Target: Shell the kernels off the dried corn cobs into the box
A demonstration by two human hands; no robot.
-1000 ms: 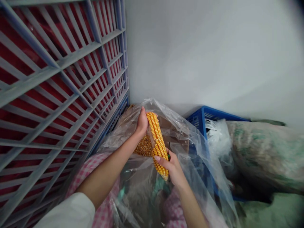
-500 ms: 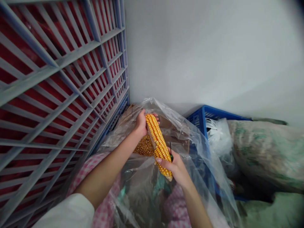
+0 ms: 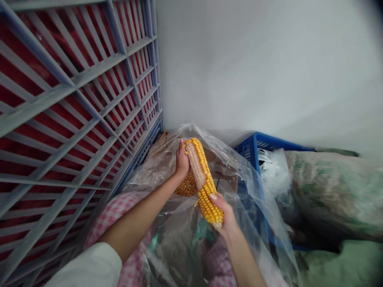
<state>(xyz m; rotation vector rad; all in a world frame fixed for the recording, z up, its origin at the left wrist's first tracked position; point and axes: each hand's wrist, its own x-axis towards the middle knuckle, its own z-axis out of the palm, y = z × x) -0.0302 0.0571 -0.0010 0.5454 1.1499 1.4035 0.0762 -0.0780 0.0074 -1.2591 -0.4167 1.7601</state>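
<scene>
I hold a yellow corn cob (image 3: 206, 187) at both ends over an open clear plastic bag (image 3: 239, 175). My left hand (image 3: 182, 161) is closed round the far end. My right hand (image 3: 224, 213) is closed round the near end. A pale strip of bare cob, stripped of kernels, runs down the upper half. A heap of loose kernels (image 3: 187, 187) lies in the bag just under the cob. A thin dark tool shows behind my right hand, mostly hidden.
A stack of grey lattice crates (image 3: 74, 99) with red contents fills the left. A blue crate (image 3: 254, 149) stands at the right against a white wall, with filled sacks (image 3: 332, 191) beside it. Pink checked cloth (image 3: 119, 215) covers my lap.
The cob has turned in my hands, so a bare stripped strip now faces up. My right hand shifted slightly nearer and the far end of the cob rose a little.
</scene>
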